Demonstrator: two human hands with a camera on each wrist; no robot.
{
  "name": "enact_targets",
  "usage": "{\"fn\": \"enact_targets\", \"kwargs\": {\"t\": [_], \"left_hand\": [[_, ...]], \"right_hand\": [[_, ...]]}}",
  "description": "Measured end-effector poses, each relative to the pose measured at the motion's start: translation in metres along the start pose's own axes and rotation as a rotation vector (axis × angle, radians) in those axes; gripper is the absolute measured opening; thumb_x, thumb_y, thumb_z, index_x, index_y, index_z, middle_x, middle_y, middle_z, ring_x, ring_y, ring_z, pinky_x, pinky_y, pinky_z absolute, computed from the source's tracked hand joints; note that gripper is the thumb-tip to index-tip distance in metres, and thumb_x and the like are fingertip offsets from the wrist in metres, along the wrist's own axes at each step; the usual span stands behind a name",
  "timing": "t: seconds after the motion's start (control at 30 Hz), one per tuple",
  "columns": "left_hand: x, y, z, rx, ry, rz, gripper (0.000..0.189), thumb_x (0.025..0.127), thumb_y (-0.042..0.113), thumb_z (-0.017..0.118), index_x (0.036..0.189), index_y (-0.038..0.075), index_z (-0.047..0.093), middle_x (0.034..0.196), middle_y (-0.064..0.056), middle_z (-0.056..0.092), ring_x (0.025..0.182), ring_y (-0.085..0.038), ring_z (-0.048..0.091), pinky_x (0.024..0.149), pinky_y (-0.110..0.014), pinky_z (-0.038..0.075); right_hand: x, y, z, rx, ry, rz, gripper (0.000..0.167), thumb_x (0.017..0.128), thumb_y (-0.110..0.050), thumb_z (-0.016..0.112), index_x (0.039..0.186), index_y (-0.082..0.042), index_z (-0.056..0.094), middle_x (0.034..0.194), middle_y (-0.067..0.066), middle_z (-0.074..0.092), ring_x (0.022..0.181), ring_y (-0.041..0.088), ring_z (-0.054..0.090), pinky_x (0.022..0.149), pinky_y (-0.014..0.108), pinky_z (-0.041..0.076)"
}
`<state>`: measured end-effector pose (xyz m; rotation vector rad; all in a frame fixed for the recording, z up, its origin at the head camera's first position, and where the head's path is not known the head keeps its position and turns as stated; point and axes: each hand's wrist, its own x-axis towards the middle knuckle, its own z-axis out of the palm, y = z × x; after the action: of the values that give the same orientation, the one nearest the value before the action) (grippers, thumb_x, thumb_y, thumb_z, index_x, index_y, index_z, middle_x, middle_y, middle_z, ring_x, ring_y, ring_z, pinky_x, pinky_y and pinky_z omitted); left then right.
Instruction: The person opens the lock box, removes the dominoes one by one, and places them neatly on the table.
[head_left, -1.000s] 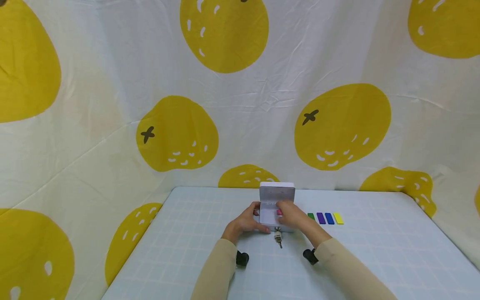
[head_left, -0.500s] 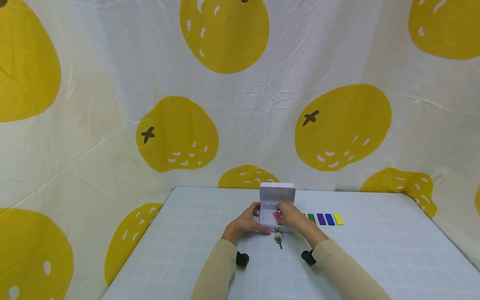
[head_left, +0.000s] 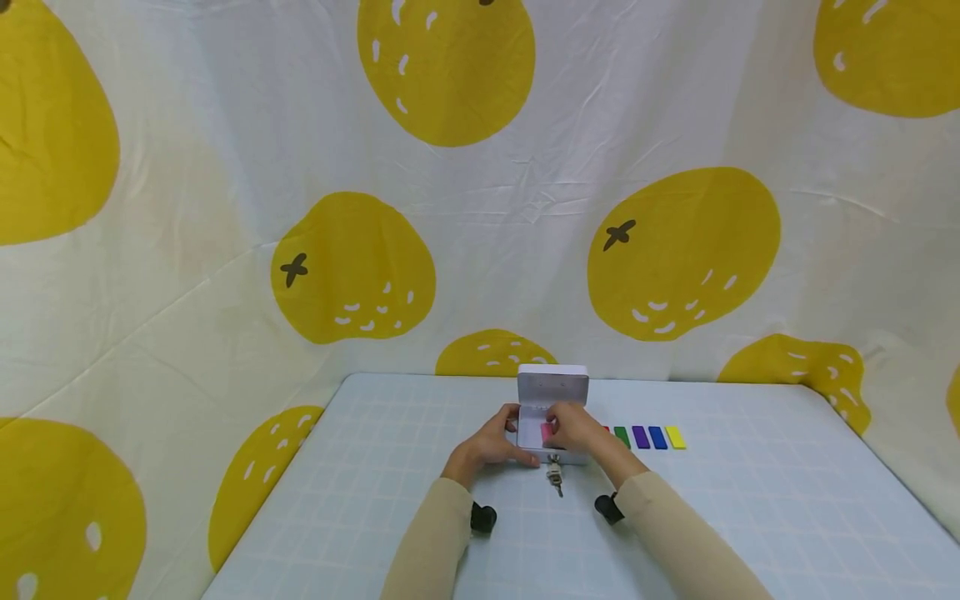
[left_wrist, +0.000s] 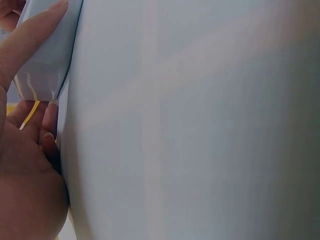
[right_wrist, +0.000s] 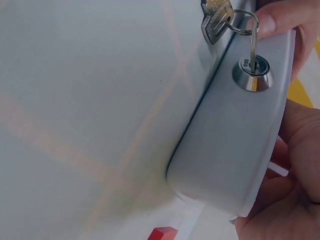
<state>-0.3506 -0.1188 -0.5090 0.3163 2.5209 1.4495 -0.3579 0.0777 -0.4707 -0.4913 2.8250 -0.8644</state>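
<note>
A white metal cash box [head_left: 529,433] stands on the table with its lid [head_left: 552,387] raised. My left hand [head_left: 491,439] grips the box's left side, thumb at the front wall and the other fingers round the side. Inside the box, my right hand [head_left: 576,427] pinches a flat pink block [head_left: 547,432] near the floor of the box; its fingertips are partly hidden. In the right wrist view a key sits in the lock [right_wrist: 253,74] on the box's front, and a second key [right_wrist: 216,20] hangs from its ring.
To the right of the box lie flat blocks in a row: red [head_left: 606,429], partly behind the right hand, then green [head_left: 622,437], purple [head_left: 640,437], blue [head_left: 657,437] and yellow [head_left: 676,437]. A white curtain with yellow fruit [head_left: 354,267] hangs behind the table [head_left: 420,533].
The pink block has shifted left in the box, tilting and then straightening. My right hand has moved slightly left with it, uncovering part of the red block. My left hand has stayed on the box.
</note>
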Motion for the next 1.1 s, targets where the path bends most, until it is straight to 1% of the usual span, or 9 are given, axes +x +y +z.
{"fn": "enact_targets", "kwargs": {"t": [0.13,0.3,0.4,0.6,0.8,0.9,1.1], "left_hand": [[-0.001,0.000,0.000,0.003,0.002,-0.002,0.092,0.069,0.021,0.098,0.144,0.018,0.045,0.124,-0.003,0.053,0.110,-0.023,0.048,0.098,-0.043,0.039],[0.000,-0.001,0.000,0.026,0.005,-0.004,0.093,0.069,0.025,0.098,0.144,0.020,0.045,0.124,-0.002,0.053,0.109,-0.022,0.048,0.097,-0.041,0.039],[0.000,-0.001,0.000,0.030,0.007,0.003,0.092,0.069,0.024,0.098,0.144,0.019,0.045,0.123,-0.002,0.052,0.110,-0.022,0.048,0.097,-0.042,0.039],[0.000,-0.002,-0.001,0.034,-0.002,0.006,0.092,0.070,0.025,0.097,0.145,0.018,0.044,0.124,-0.001,0.052,0.112,-0.022,0.047,0.099,-0.042,0.040],[-0.001,-0.001,-0.003,0.033,-0.009,0.024,0.092,0.069,0.021,0.097,0.144,0.016,0.045,0.123,-0.002,0.052,0.111,-0.022,0.048,0.099,-0.043,0.040],[0.000,-0.001,-0.003,0.030,-0.009,0.020,0.092,0.069,0.022,0.098,0.144,0.017,0.045,0.121,-0.002,0.052,0.111,-0.022,0.048,0.098,-0.043,0.039],[0.000,-0.001,-0.002,0.031,-0.007,0.008,0.093,0.068,0.024,0.098,0.145,0.019,0.045,0.121,-0.002,0.052,0.110,-0.023,0.048,0.098,-0.043,0.039]], "right_hand": [[0.002,-0.001,0.001,-0.001,-0.003,0.003,0.028,0.085,-0.010,0.084,0.107,0.001,0.071,0.084,0.006,0.063,0.080,0.020,0.057,0.076,0.033,0.052],[0.004,0.002,0.004,-0.020,0.012,-0.009,0.025,0.085,-0.013,0.085,0.103,-0.001,0.073,0.083,0.004,0.062,0.079,0.020,0.055,0.074,0.032,0.050],[0.005,0.002,0.006,-0.021,0.014,-0.016,0.023,0.085,-0.014,0.085,0.101,-0.003,0.074,0.082,0.005,0.062,0.078,0.020,0.055,0.073,0.031,0.049],[0.005,0.003,0.006,-0.003,0.011,-0.028,0.024,0.085,-0.014,0.085,0.103,-0.002,0.073,0.084,0.005,0.063,0.078,0.020,0.056,0.073,0.031,0.050],[0.005,0.007,0.007,0.040,0.030,-0.053,0.027,0.086,-0.013,0.084,0.106,-0.002,0.070,0.084,0.003,0.062,0.079,0.019,0.056,0.074,0.032,0.051],[0.004,0.008,0.005,0.056,0.037,-0.070,0.028,0.086,-0.011,0.084,0.106,-0.001,0.069,0.084,0.003,0.062,0.079,0.019,0.056,0.074,0.033,0.051],[0.002,0.010,0.002,0.096,0.047,-0.068,0.030,0.085,-0.011,0.084,0.108,0.000,0.069,0.085,0.003,0.064,0.079,0.018,0.058,0.075,0.034,0.053]]}}
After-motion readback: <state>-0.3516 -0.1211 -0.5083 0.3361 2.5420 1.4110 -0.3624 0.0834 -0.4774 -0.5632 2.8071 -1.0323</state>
